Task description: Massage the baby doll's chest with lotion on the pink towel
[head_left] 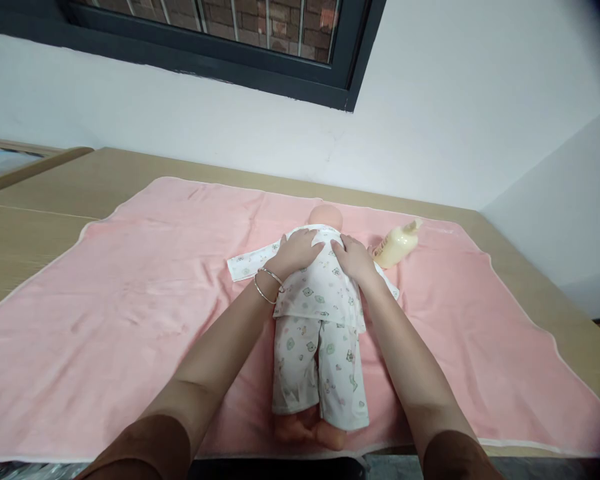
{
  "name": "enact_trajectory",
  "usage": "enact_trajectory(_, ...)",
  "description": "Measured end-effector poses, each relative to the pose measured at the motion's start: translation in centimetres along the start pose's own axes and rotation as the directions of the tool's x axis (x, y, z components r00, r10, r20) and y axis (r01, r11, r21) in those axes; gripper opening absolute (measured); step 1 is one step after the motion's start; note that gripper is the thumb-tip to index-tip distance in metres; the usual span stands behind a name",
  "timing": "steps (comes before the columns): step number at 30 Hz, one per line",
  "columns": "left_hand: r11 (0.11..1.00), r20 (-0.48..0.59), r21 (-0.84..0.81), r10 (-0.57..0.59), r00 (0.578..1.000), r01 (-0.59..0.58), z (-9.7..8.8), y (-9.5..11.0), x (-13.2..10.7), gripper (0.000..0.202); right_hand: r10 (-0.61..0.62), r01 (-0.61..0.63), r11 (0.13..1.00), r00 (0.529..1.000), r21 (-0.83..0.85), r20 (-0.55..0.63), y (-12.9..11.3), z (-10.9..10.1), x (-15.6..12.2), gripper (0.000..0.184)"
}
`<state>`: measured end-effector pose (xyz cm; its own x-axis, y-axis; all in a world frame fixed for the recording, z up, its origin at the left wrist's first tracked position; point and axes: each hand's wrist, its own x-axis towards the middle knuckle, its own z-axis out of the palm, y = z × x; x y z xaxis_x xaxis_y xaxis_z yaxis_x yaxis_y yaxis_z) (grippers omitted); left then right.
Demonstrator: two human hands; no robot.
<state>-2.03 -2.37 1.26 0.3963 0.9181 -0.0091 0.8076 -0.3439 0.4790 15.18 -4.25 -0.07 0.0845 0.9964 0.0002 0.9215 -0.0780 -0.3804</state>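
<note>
A baby doll [307,363] lies on a blanket [120,320] over a table [45,243], head toward the wall [430,107] behind, which holds 1 window [260,30]. The left hand [297,255] and right hand [354,257] rest on the upper torso; 1 pump bottle [396,247] is to the right.

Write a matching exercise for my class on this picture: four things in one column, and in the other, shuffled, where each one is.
Column 1
1. Pale yellow bottle with a pump top
2. Pink cloth blanket
3. Baby-shaped doll in white printed clothes
4. Thin silver-coloured bracelet

Column 2
A. Around the left wrist
B. Beneath the left hand and right hand
C. Right of the doll, as the person sees it
D. Spread over the light wooden table

Right pairs: 1-C, 2-D, 3-B, 4-A
</note>
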Motion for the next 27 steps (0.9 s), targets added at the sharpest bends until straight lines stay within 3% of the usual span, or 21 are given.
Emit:
enact_trajectory(3,0.995,0.024,0.104,-0.011,1.0,0.009,-0.2,1.2,-1.2,0.058,-0.054,0.054,0.995,0.999,-0.084,0.005,-0.9,-0.2,-1.3,0.055)
enact_trajectory(8,0.97,0.15,0.22,0.07,0.986,-0.102,-0.8,2.9,-3.1,0.061,-0.169,0.182,0.974,0.98,-0.137,0.101,-2.7,-1.6,-3.7,0.044)
enact_trajectory(11,0.987,0.096,0.144,0.061,0.994,-0.075,-0.4,1.9,-2.1,0.056,-0.155,0.164,0.982,0.983,-0.094,0.1,-2.1,-1.7,-2.9,0.042)
enact_trajectory(14,0.999,-0.016,0.001,-0.04,0.999,0.04,0.3,0.4,-0.4,0.054,-0.066,0.068,0.997,0.997,-0.043,0.046,-0.7,-1.0,-1.1,0.051)
enact_trajectory(17,0.993,-0.048,-0.038,-0.112,0.993,0.11,0.5,0.0,0.2,0.059,-0.016,0.016,1.0,1.0,0.007,0.017,0.1,-0.3,0.0,0.059)
enact_trajectory(20,0.997,0.012,0.047,-0.059,0.998,0.058,-0.2,1.3,-1.1,0.053,-0.039,0.04,0.998,0.999,-0.055,0.015,-0.7,-0.2,-0.8,0.057)
enact_trajectory(24,0.985,0.15,0.148,0.066,0.987,-0.088,-1.7,3.7,-3.6,0.045,-0.169,0.18,0.972,0.982,-0.153,0.08,-2.7,-0.9,-3.4,0.057)
enact_trajectory(27,0.984,0.203,0.147,0.07,0.977,-0.101,-2.0,3.9,-3.8,0.04,-0.209,0.223,0.961,0.973,-0.164,0.096,-3.1,-1.3,-3.9,0.058)
